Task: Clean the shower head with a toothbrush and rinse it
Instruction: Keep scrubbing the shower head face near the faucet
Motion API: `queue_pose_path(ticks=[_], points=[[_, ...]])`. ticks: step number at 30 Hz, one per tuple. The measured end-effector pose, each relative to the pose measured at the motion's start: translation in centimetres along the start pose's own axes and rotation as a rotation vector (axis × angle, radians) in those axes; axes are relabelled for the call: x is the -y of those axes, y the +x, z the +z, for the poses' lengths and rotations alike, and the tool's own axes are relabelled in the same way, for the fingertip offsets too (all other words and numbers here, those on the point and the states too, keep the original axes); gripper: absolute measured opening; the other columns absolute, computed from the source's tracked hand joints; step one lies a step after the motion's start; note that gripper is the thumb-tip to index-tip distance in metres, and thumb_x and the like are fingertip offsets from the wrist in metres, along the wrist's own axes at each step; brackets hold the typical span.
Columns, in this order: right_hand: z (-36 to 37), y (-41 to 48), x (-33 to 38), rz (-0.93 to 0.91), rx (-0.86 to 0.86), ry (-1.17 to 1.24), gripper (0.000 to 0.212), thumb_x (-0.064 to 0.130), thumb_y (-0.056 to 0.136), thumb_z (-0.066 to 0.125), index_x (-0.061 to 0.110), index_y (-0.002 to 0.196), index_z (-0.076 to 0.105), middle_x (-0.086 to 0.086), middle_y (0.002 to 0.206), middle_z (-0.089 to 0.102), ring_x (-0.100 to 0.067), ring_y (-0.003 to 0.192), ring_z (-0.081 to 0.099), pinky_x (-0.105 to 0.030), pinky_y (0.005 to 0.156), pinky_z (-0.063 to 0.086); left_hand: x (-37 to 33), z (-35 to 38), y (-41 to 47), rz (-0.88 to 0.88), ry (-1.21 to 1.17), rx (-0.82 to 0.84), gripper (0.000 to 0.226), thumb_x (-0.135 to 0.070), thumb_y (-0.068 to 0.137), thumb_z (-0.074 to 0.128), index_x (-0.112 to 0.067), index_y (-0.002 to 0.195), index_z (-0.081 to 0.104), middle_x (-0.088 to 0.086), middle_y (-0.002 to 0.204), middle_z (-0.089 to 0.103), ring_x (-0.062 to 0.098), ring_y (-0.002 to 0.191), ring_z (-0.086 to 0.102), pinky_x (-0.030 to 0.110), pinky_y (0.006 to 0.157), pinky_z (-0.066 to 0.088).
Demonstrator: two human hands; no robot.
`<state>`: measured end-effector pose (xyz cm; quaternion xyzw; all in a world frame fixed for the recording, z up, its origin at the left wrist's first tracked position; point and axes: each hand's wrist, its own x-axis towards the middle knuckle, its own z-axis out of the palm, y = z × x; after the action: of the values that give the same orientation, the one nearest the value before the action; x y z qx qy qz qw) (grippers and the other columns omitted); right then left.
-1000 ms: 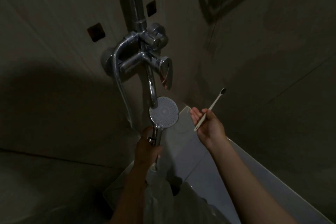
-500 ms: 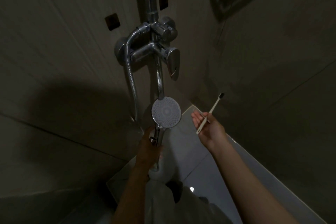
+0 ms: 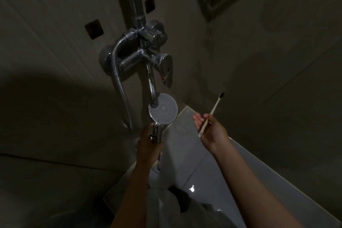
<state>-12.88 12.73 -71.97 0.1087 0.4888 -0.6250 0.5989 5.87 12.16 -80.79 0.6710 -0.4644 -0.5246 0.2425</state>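
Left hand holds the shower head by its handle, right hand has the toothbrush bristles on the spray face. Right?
No. Head view: the toothbrush bristles are in the air, right of the shower head, touching nothing. The left hand does hold its handle; the right hand holds the toothbrush.

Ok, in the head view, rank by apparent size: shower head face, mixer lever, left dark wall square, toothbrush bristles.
1. Round grey perforated shower head face
2. Chrome mixer lever
3. Left dark square wall inset, near the lever's size, so unsure
4. Black toothbrush bristle tip
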Motion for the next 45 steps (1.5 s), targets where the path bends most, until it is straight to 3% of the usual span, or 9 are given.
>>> queue_pose_path(ticks=[6, 9, 12, 20, 25, 36, 38, 42, 45], points=[[0.2, 1.2, -1.4, -0.018, 0.010, -0.075, 0.028, 0.014, 0.102, 0.035, 0.005, 0.080, 0.050, -0.016, 0.094, 0.060, -0.024, 0.085, 0.061, -0.034, 0.094, 0.047, -1.3, 0.3, 0.4, -0.004, -0.039, 0.047, 0.076, 0.008, 0.072, 0.067, -0.035, 0.130, 0.045, 0.006, 0.102, 0.067, 0.016, 0.054, 0.063, 0.026, 0.047, 0.052], [-0.1, 1.3, -2.6, -0.022, 0.033, -0.242, 0.024, 0.014, 0.100, 0.041, 0.007, 0.080, 0.053, -0.010, 0.074, 0.061, -0.019, 0.070, 0.061, -0.027, 0.067, 0.056, -1.1, 0.1, -0.1, 0.010, -0.001, 0.069, 0.070, 0.008, 0.074, 0.067, -0.026, 0.132, 0.045, -0.005, 0.109, 0.058, -0.001, 0.060, 0.055, 0.005, 0.045, 0.043], [-0.4, 1.0, -3.9, -0.085, 0.033, -0.584, 0.023, 0.015, 0.098, 0.042, 0.011, 0.078, 0.052, -0.006, 0.062, 0.053, -0.012, 0.048, 0.045, -0.019, 0.044, 0.036, -0.4, -0.2, -0.5, 0.001, -0.024, 0.079, 0.071, 0.008, 0.074, 0.069, -0.024, 0.133, 0.045, 0.004, 0.118, 0.059, 0.001, 0.065, 0.057, 0.005, 0.045, 0.044], [-1.1, 3.0, -7.8, -0.284, 0.105, -1.121, 0.029, 0.011, 0.099, 0.040, -0.004, 0.098, 0.065, -0.002, 0.065, 0.052, -0.009, 0.056, 0.042, -0.015, 0.051, 0.034, 0.2, -0.8, -1.1, -0.044, -0.126, 0.091, 0.074, 0.008, 0.069, 0.068, -0.041, 0.120, 0.048, 0.005, 0.116, 0.060, 0.027, 0.085, 0.066, 0.041, 0.057, 0.059], [-0.3, 4.5, -8.9, -0.429, 0.206, -1.345, 0.022, 0.016, 0.095, 0.051, 0.000, 0.090, 0.065, -0.005, 0.075, 0.061, -0.018, 0.072, 0.057, -0.036, 0.076, 0.049, 0.2, -0.9, -1.4, -0.088, -0.157, 0.106, 0.076, 0.011, 0.072, 0.066, -0.033, 0.130, 0.045, 0.007, 0.116, 0.059, 0.026, 0.071, 0.067, 0.030, 0.048, 0.052], [0.1, 8.3, -6.4, -0.472, -0.193, -1.367, 0.016, 0.014, 0.093, 0.050, 0.006, 0.096, 0.063, -0.016, 0.099, 0.067, -0.032, 0.094, 0.061, -0.038, 0.082, 0.048, 1.0, -1.8, -2.2, -0.100, -0.148, 0.059, 0.077, 0.009, 0.073, 0.065, -0.036, 0.131, 0.043, 0.005, 0.124, 0.056, 0.012, 0.067, 0.065, 0.021, 0.050, 0.053], [-0.3, 7.8, -6.8, -0.485, -0.092, -1.277, 0.014, 0.014, 0.093, 0.051, 0.008, 0.089, 0.062, -0.009, 0.084, 0.063, -0.024, 0.080, 0.059, -0.036, 0.077, 0.049, 1.1, -1.9, -2.1, -0.106, -0.165, 0.051, 0.077, 0.008, 0.072, 0.065, -0.037, 0.131, 0.042, 0.008, 0.124, 0.057, 0.019, 0.065, 0.067, 0.027, 0.050, 0.054], [-1.2, 6.3, -8.7, -0.433, 0.202, -1.319, 0.016, 0.013, 0.092, 0.054, 0.016, 0.077, 0.059, 0.003, 0.067, 0.054, -0.006, 0.063, 0.048, -0.024, 0.066, 0.039, 0.5, -1.7, -1.8, -0.067, -0.136, 0.049, 0.072, 0.012, 0.073, 0.062, -0.027, 0.131, 0.045, 0.004, 0.116, 0.057, -0.001, 0.055, 0.062, 0.016, 0.046, 0.051], [-1.3, 6.7, -8.1, -0.463, 0.207, -1.412, 0.014, 0.011, 0.090, 0.056, 0.017, 0.078, 0.058, 0.004, 0.068, 0.056, -0.010, 0.065, 0.051, -0.024, 0.068, 0.038, 0.4, -1.5, -1.7, -0.083, -0.174, 0.046, 0.073, 0.012, 0.072, 0.063, -0.028, 0.130, 0.046, 0.008, 0.120, 0.058, 0.014, 0.054, 0.063, 0.025, 0.042, 0.049]])
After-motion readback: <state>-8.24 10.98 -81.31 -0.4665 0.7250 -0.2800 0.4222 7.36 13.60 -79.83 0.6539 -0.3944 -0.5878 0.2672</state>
